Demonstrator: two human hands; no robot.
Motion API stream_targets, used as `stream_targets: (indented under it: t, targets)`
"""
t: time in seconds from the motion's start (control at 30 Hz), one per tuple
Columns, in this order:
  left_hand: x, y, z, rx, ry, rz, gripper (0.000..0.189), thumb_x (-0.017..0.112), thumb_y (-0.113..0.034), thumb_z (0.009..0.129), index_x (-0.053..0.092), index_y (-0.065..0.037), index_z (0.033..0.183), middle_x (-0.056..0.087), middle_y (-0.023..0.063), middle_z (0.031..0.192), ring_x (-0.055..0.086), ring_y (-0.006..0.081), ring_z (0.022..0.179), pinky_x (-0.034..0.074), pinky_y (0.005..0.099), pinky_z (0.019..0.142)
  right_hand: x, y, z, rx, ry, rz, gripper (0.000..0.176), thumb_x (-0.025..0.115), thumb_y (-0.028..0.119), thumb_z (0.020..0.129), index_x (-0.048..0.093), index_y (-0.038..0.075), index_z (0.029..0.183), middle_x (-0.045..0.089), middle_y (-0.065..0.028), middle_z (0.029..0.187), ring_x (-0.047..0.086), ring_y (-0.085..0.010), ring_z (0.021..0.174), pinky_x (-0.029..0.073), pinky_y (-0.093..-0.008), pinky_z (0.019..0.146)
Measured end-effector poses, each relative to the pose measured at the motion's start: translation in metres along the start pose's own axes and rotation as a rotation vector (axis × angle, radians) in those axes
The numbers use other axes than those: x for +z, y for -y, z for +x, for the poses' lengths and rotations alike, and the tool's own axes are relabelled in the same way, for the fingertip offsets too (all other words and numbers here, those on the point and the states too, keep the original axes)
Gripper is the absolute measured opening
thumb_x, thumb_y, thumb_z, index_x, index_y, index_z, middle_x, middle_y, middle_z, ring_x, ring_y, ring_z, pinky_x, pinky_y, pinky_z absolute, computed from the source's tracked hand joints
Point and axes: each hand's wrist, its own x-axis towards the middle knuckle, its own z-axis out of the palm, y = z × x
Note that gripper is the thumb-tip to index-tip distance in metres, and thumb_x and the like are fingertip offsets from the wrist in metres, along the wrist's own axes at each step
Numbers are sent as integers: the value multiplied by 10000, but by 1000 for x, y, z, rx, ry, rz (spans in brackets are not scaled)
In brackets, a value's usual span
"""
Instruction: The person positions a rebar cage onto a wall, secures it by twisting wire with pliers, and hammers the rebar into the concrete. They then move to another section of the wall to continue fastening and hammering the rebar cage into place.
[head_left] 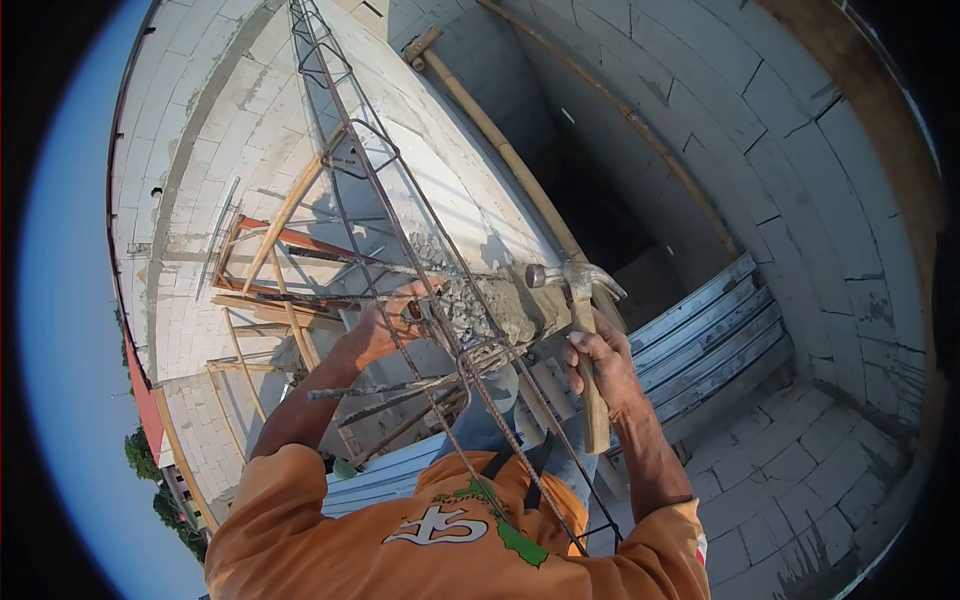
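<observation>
My right hand (607,368) is closed around the wooden handle of a claw hammer (592,390). The hammer's metal head is up, over the rough grey concrete (520,305) of the beam end. My left hand (388,322) reaches through a cage of steel rebar (375,190), its fingers curled against the left side of the broken concrete. Something small and dark shows between those fingers, too hidden to name. Ribbed bar ends (365,388) stick out below the left hand, and the long cage runs from my chest up to the top.
A bamboo pole (490,135) lies along the wall top beside a deep, shadowed opening. Corrugated metal sheets (700,325) lie at lower right. Block walls (800,190) rise on the right. Wooden boards and a frame (285,310) stand at left.
</observation>
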Motion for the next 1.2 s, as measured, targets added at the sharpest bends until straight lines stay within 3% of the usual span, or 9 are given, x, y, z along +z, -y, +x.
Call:
stream_targets:
  t: [0.1, 0.33, 0.47, 0.67, 0.8, 0.93, 1.0, 1.13, 1.2]
  targets:
    - [-1, 8, -1, -93, 32, -480, 467, 627, -132, 909, 476, -117, 1351, 439, 74, 1417, 575, 81, 842, 466, 236, 634, -5, 6, -3, -6, 16, 40, 471, 570, 160, 866, 442, -25, 1279, 512, -73, 661, 480, -122, 387, 419, -220, 349]
    - [7, 2, 5, 127, 61, -321, 440, 609, -148, 926, 482, -107, 1346, 417, 54, 1440, 576, 80, 890, 478, 249, 645, -36, 27, -3, -252, -276, 218, 426, 503, 106, 868, 434, -4, 1274, 492, -61, 674, 461, -131, 376, 396, -236, 340]
    - [3, 1, -1, 15, 8, -139, 425, 586, -108, 935, 483, -98, 1347, 424, 59, 1436, 579, 93, 945, 486, 263, 655, 7, -3, -19, 118, 96, -23, 473, 570, 139, 849, 461, -11, 1284, 498, -59, 651, 462, -124, 382, 395, -228, 344]
    - [3, -3, -2, 23, 14, -178, 427, 579, -84, 933, 477, -92, 1348, 421, 61, 1438, 578, 92, 949, 490, 259, 661, -38, 9, -26, -90, -230, 71, 462, 546, 147, 862, 447, -8, 1285, 487, -55, 674, 478, -128, 404, 408, -235, 374]
    - [1, 5, -1, -165, -56, -396, 428, 575, -68, 932, 473, -89, 1348, 419, 62, 1439, 578, 91, 952, 493, 256, 665, 1, -4, -38, 100, 86, -94, 480, 561, 175, 862, 446, -12, 1290, 487, -49, 672, 482, -121, 423, 404, -239, 401]
    - [0, 11, 0, -408, -262, -808, 430, 571, -56, 932, 470, -86, 1349, 417, 63, 1439, 578, 91, 953, 496, 254, 667, -14, 3, -40, 54, 15, -79, 515, 593, 217, 837, 466, -19, 1277, 483, -46, 664, 467, -118, 407, 396, -234, 392]
    - [-8, 25, 0, 50, 112, -237, 398, 564, -196, 947, 457, -145, 1326, 414, 63, 1411, 519, 130, 1119, 517, 295, 791, -23, 11, -37, -42, -127, 39, 524, 555, 178, 831, 439, -27, 1299, 491, -56, 666, 465, -114, 394, 411, -214, 367]
    - [4, 0, -1, 49, 73, -190, 415, 589, -191, 933, 458, -140, 1323, 439, 59, 1387, 519, 162, 1147, 509, 319, 828, -15, 6, -25, -171, -258, 91, 495, 533, 141, 845, 435, -28, 1300, 491, -52, 675, 475, -115, 406, 416, -213, 380]
    - [8, -14, 1, 45, 51, -150, 427, 606, -188, 923, 458, -137, 1320, 456, 56, 1371, 518, 184, 1165, 503, 335, 853, 6, -8, -22, 66, 92, -147, 533, 542, 132, 856, 394, -1, 1351, 495, -59, 670, 493, -134, 403, 410, -229, 355]
